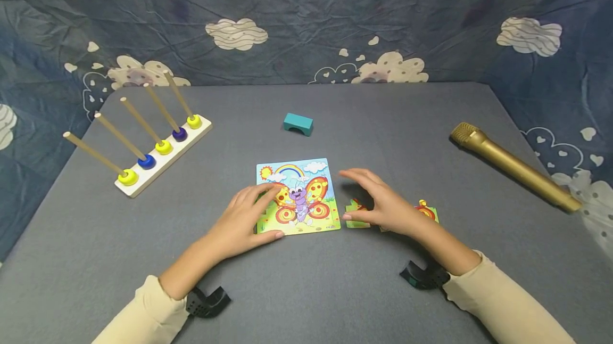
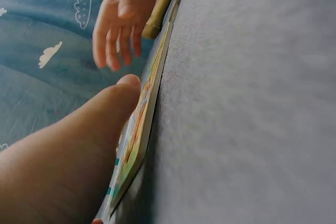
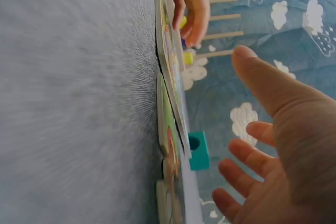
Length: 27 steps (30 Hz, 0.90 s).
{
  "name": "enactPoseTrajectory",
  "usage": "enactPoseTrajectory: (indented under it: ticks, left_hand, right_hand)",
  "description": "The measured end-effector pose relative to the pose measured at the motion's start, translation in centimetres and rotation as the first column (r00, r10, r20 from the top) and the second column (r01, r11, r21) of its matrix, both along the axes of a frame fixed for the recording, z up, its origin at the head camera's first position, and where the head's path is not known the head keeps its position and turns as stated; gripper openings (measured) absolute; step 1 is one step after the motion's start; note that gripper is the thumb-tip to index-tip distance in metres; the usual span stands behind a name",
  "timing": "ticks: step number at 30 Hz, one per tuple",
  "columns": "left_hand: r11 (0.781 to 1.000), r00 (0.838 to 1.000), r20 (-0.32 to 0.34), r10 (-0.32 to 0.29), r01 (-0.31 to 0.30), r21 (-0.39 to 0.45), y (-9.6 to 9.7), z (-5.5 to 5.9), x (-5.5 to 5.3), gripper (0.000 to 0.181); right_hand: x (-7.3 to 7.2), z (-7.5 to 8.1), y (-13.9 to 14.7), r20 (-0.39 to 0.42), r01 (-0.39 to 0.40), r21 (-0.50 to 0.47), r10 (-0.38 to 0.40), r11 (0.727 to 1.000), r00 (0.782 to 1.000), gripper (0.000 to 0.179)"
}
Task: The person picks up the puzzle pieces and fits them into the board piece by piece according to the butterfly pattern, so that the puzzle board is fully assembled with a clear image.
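A square butterfly puzzle board (image 1: 306, 216) lies flat on the grey table, with a sun, a rainbow and clouds along its top. My left hand (image 1: 241, 219) reaches over the board's left side, fingers loosely bent on or just above the picture and thumb by the near edge. To the right of the board, my right hand (image 1: 390, 208) hovers with thumb and fingers spread, holding nothing. Beneath and beside it lie loose puzzle pieces (image 1: 357, 223), partly hidden by the hand. The right wrist view shows these pieces (image 3: 167, 124) flat against the board's side.
Behind the board stands a teal arch block (image 1: 298, 123). A white peg stand (image 1: 168, 165) with wooden rods and yellow and blue rings is at the left. A gold microphone (image 1: 517, 167) lies at the right. Dark cloud-patterned cloth (image 1: 306, 24) hangs behind the table.
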<state>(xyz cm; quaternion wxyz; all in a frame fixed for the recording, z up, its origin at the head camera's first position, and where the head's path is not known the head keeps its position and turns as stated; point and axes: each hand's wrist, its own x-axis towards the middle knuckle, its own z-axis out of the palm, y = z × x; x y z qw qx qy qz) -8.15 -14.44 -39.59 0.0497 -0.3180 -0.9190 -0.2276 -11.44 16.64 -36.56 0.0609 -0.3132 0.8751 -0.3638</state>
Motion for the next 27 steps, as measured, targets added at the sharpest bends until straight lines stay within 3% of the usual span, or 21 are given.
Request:
enactPoseTrajectory:
  ticks: [9, 19, 27]
  left_hand:
    - [0.993, 0.988, 0.098, 0.117, -0.119, 0.009, -2.0, -0.3, 1.5, 0.084]
    - [0.994, 0.988, 0.11, 0.109, -0.109, -0.007, -2.4, -0.4, 1.5, 0.077]
    - [0.993, 0.985, 0.127, 0.116, -0.117, -0.001, -2.5, -0.2, 1.6, 0.077]
  right_hand:
    - [1.4, -1.1, 2.5, 0.019, -0.001, 0.102, -0.001, 0.995, 1.0, 0.082]
    - [1.9, -1.1, 2.6, -0.041, -0.016, 0.214, 0.025, 0.977, 0.999, 0.067]
    - [1.9, -1.0, 2.1, -0.118, 0.011, 0.214, 0.015, 0.977, 0.993, 0.052]
